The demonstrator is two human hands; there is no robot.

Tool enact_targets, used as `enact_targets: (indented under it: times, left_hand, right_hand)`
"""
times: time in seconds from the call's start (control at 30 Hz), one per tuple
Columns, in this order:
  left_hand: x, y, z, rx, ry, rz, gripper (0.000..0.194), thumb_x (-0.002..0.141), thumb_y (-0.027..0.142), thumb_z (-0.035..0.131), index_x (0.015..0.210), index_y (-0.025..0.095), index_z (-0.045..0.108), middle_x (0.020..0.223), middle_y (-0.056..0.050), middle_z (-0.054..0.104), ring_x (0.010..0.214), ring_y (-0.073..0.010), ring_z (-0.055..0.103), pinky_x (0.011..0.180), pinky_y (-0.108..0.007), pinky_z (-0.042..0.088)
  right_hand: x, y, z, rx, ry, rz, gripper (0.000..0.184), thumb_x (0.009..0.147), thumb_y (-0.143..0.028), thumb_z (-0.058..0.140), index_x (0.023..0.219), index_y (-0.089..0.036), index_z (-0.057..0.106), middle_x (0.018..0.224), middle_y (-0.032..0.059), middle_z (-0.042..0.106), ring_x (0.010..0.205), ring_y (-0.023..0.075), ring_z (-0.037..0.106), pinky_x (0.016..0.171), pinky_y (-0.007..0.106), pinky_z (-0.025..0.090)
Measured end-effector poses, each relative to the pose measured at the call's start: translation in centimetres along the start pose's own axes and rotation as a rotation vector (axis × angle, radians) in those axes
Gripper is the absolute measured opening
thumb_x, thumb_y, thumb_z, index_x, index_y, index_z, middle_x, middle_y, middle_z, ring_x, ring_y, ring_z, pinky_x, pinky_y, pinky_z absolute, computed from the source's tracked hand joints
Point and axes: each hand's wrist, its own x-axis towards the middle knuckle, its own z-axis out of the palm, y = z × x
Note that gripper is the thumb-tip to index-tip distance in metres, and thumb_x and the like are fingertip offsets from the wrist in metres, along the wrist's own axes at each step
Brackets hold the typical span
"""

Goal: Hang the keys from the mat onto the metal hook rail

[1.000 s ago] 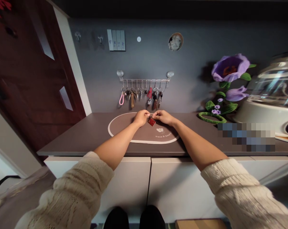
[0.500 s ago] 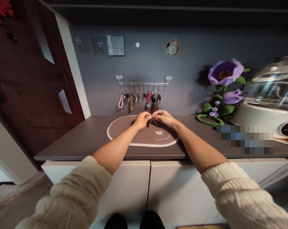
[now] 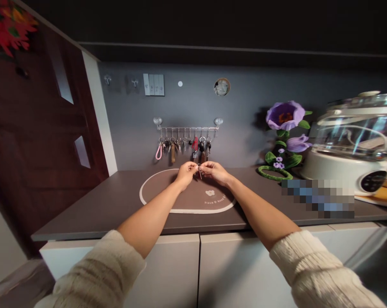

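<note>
Above the brown oval mat (image 3: pixel 161 194), my two hands meet fingertip to fingertip. My left hand (image 3: pixel 186 175) pinches one side of a small key ring (image 3: pixel 199 166). On its other side, the thumb and fingers of my right hand (image 3: pixel 215 172) are closed on the ring too. A slim metal key (image 3: pixel 200 173) hangs down between the hands. Fingers cover much of the ring, and the key's fine shape is too small to tell. Just behind the hands, a clear rail (image 3: pixel 189 128) with hooks carries several sets of keys, among them a pink loop (image 3: pixel 159 152) and a brown fob (image 3: pixel 173 153).
Purple flowers (image 3: pixel 285 116) with a green ring base stand right on the dark counter (image 3: pixel 93 203). Beside them is a white appliance (image 3: pixel 337 167) with a clear top. A dark shelf (image 3: pixel 212 25) overhangs the wall; a dark red door (image 3: pixel 29 141) is at left.
My view has tilted up, so the scene sits lower. The fingers have shifted on the ring; one thin piece now hangs between my hands where two spread apart before.
</note>
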Motion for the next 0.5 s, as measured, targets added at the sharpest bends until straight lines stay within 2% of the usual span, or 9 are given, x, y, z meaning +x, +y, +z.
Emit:
enact_targets:
  times: [0.23,0.5]
  left_hand:
    - [0.3,-0.6,0.2,0.051,0.014,0.041,0.013,0.070,0.025,0.057,0.077,0.014,0.057,0.072,-0.002,0.061,0.066,-0.0101,0.053,0.065,-0.023,0.042]
    - [0.6,-1.8,0.0,0.221,0.047,0.080,0.015,0.074,0.026,0.052,0.077,0.013,0.058,0.069,-0.002,0.060,0.063,-0.0106,0.053,0.064,-0.023,0.041]
  right_hand:
    - [0.4,0.4,0.0,0.003,0.058,-0.100,0.037,0.052,-0.040,0.075,0.070,-0.014,0.056,0.062,-0.0029,0.055,0.055,0.0054,0.047,0.056,0.020,0.038]
    - [0.5,-0.8,-0.6,0.094,0.199,-0.170,0.034,0.054,-0.040,0.073,0.069,-0.016,0.054,0.068,-0.0020,0.055,0.064,0.0077,0.051,0.069,0.024,0.043]
